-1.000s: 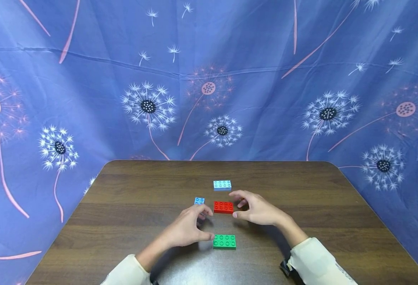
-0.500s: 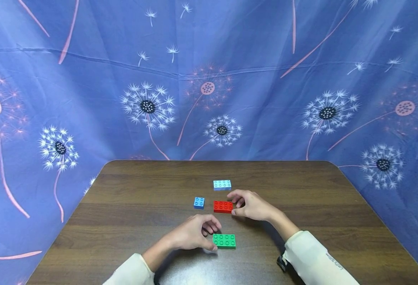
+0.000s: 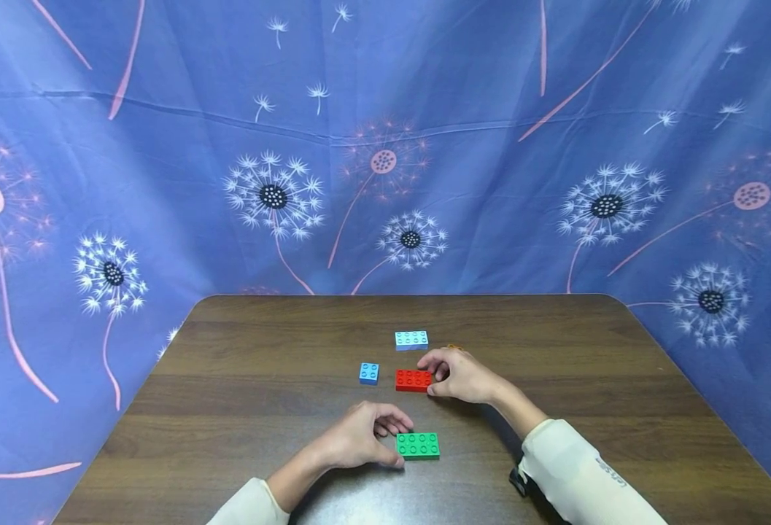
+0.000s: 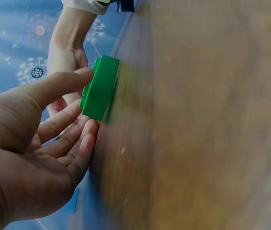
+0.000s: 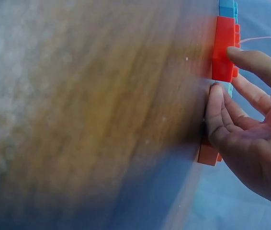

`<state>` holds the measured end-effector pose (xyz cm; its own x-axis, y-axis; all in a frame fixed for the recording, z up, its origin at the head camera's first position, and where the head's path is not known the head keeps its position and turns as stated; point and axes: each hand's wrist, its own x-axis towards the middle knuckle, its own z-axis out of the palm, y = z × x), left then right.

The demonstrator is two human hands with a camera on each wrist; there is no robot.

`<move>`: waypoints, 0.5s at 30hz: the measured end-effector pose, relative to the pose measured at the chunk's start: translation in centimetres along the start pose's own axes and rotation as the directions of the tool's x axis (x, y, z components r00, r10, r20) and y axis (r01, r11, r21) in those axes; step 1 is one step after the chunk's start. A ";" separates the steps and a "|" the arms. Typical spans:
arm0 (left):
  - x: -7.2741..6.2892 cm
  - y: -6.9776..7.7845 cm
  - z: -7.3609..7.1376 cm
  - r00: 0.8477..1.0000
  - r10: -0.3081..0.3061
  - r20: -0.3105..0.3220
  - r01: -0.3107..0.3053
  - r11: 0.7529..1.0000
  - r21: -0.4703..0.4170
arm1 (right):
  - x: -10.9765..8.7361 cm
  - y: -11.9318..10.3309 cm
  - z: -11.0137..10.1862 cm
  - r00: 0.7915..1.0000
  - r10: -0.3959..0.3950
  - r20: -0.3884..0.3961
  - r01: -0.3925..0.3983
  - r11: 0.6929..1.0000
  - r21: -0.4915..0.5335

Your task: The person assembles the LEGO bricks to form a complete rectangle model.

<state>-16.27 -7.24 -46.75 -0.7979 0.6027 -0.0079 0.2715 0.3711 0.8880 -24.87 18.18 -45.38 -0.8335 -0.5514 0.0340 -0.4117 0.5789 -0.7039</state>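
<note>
A green toy building brick lies on the near middle of the table. My left hand is spread around its left end, thumb at the near corner and fingers beyond the far side; the left wrist view shows the thumb tip close by the brick's edge. Farther back, my right hand pinches the right end of a red brick, thumb on the near side, fingers curled behind. In the right wrist view that thumb overlaps the red brick. An orange brick sits behind the right hand, mostly hidden in the head view.
A small blue brick sits left of the red one. Behind it lies a light blue brick. Brown wooden tabletop spreads around them, and a blue dandelion-print cloth hangs at its far edge.
My left hand has come nearer and to the right, from beside the small blue brick to the green brick's left end. The right hand has drawn in slightly at the red brick.
</note>
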 end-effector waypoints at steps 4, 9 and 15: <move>0.0 -0.2 0.5 0.999 0.014 -0.039 -0.011 0.997 0.081 | 0.0 0.1 0.0 1.000 -0.003 -0.003 0.003 1.000 0.006; 0.0 -0.2 0.7 0.997 0.028 -0.066 -0.018 0.989 0.149 | -0.1 0.2 0.1 1.000 -0.004 -0.002 0.004 1.000 0.000; -0.1 -0.2 0.2 0.998 0.023 -0.054 -0.018 0.996 0.091 | -0.5 0.3 -0.3 1.000 0.016 0.003 -0.016 0.999 0.045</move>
<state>-16.15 -7.26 -47.00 -0.8193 0.5721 0.0368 0.3333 0.4230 0.8426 -24.62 18.80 -45.38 -0.8389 -0.5439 0.0206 -0.3812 0.5600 -0.7356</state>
